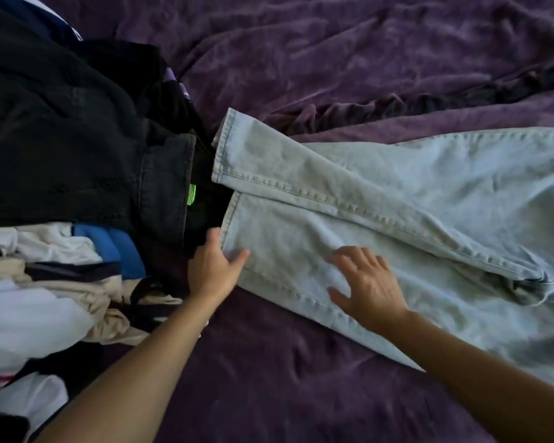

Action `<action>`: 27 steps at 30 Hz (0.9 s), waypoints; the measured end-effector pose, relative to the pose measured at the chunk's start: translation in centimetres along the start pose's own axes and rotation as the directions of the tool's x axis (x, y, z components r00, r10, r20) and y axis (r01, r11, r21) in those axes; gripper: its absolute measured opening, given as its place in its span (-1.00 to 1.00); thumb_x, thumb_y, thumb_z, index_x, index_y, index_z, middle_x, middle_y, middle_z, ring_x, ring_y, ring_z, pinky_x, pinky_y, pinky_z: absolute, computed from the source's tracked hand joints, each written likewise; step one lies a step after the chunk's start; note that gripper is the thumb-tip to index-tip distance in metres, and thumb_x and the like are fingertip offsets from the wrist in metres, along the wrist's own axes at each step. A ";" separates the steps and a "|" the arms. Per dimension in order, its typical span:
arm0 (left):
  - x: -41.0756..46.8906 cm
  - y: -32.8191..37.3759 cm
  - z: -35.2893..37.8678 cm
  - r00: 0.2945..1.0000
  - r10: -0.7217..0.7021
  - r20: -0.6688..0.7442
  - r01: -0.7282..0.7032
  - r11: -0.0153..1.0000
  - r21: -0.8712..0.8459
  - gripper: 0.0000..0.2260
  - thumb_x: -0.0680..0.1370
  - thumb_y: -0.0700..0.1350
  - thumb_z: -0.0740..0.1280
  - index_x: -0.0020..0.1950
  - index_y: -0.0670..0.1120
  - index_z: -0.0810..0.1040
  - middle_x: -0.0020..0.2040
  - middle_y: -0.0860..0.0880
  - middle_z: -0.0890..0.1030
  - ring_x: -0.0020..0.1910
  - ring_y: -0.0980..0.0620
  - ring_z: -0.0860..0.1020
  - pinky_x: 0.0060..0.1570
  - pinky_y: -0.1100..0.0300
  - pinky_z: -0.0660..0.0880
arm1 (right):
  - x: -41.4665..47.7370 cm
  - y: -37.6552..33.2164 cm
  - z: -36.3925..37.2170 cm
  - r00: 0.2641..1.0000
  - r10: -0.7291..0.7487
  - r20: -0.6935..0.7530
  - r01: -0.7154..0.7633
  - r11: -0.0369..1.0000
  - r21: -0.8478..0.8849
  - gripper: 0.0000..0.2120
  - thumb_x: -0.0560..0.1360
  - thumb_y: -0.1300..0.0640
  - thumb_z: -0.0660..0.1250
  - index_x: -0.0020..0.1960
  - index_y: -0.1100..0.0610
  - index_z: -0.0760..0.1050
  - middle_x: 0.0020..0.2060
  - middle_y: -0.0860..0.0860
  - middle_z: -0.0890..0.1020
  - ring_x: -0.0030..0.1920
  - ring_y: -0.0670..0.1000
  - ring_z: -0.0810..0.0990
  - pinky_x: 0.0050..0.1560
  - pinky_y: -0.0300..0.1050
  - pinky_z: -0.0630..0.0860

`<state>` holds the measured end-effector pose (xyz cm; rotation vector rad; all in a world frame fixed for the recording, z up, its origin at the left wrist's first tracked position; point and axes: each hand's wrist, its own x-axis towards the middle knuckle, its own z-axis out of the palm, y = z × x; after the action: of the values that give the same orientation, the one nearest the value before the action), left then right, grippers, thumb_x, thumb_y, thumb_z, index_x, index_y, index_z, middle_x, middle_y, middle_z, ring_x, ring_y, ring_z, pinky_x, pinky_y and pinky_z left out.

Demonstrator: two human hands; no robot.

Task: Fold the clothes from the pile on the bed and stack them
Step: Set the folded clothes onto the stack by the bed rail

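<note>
Jeans (397, 199) in pale blue denim lie spread on the bed (333, 59) with its purple cover, legs pointing toward the pile of clothes (61, 155) on the left side, the waist end running off the right edge of the head view. The upper leg crosses over the lower one at a slant. At the hem of the lower leg, the left hand (213, 266) pinches the near corner, thumb on top of the cloth and fingers under or beside it (the fingertips are hidden). The right hand (368, 287) rests flat on that same leg just beside the left hand, fingers spread wide, holding nothing. The hems touch the pile's dark garments, where a small green tag (192, 194) shows. Beyond the jeans the cover lies rumpled and bare toward the far edge; another bare strip runs along the near edge between the two forearms.
</note>
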<state>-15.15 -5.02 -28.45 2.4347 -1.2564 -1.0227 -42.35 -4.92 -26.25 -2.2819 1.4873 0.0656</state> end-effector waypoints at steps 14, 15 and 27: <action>-11.1 -4.9 -6.6 0.825 -0.330 0.459 -0.035 0.780 0.625 -0.52 0.34 0.14 0.44 0.19 0.07 0.40 0.15 0.04 0.55 0.04 0.02 0.59 -0.14 0.15 0.48 | -6.3 -2.1 0.8 0.830 -0.206 0.519 0.141 0.977 0.163 -0.42 0.50 -0.35 0.13 0.39 -0.06 0.40 0.50 0.01 0.26 0.49 -0.01 0.22 0.40 -0.04 0.23; -10.3 -4.1 -6.6 0.901 -0.236 0.364 -0.055 0.769 0.636 -0.58 0.36 0.13 0.43 0.14 0.07 0.40 0.11 0.05 0.56 0.05 0.00 0.57 -0.18 0.14 0.43 | -5.7 -1.6 0.2 0.888 -0.220 0.404 0.166 0.973 0.163 -0.51 0.50 -0.22 0.27 0.33 0.01 0.47 0.41 0.07 0.40 0.41 0.06 0.37 0.31 -0.02 0.35; 5.8 6.1 0.2 0.984 -0.145 -0.099 0.102 0.932 -0.349 -0.72 0.45 -0.07 0.45 0.12 -0.14 0.60 0.03 -0.08 0.64 -0.05 -0.02 0.60 -0.13 0.21 0.47 | 1.4 7.2 -0.4 0.971 0.237 0.005 -0.235 0.966 -0.109 -0.74 0.51 0.12 0.31 0.18 0.11 0.55 0.07 0.12 0.58 0.08 0.20 0.52 0.04 0.06 0.37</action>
<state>-16.88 -13.28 -28.46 2.2852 -0.8139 -1.0075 -48.16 -8.79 -28.49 -2.1664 1.7794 0.2399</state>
